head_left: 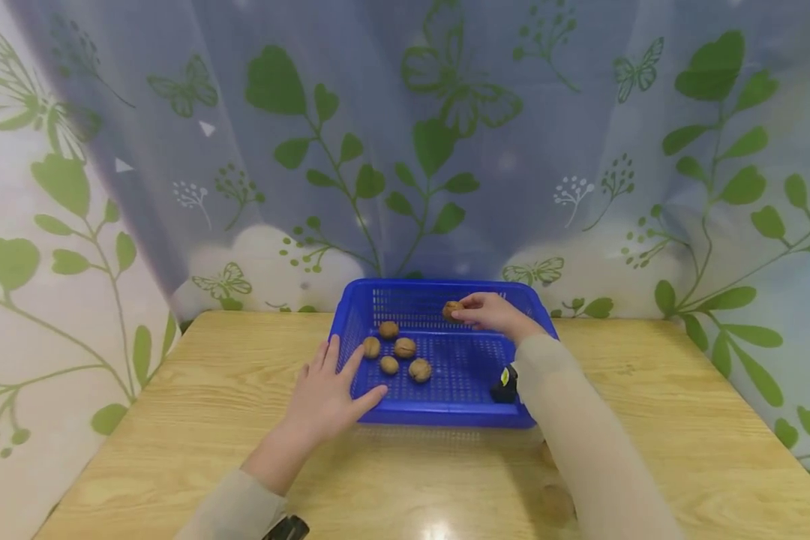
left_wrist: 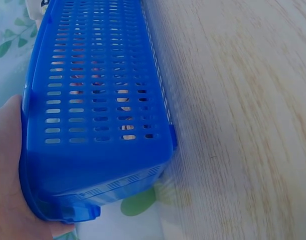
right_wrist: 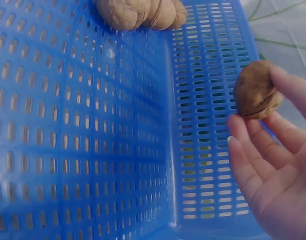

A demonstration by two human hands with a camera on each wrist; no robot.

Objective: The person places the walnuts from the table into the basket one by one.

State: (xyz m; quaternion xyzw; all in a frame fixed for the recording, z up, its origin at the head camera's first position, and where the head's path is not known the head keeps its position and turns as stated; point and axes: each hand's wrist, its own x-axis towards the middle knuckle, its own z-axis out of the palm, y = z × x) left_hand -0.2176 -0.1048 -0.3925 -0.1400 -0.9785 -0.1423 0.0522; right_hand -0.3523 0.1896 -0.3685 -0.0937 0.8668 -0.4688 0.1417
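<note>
Perforated plastic basket [head_left: 445, 409], wood-grain table [head_left: 648, 420]

Brown, wrinkled walnut [head_left: 451, 309] pinched in fingers [right_wrist: 288, 90] above far side of blue slotted basket [head_left: 475, 409]. Five more walnuts [head_left: 405, 348] lying loose inside, clustered toward left. Basket flat on counter [head_left: 196, 390].

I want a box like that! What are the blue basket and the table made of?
The blue basket looks like moulded plastic: smooth, slightly shiny, with rows of neat slots. The table looks like pale wood, or a wood-look coating; grain lines run across it, and it shines a bit.
</note>
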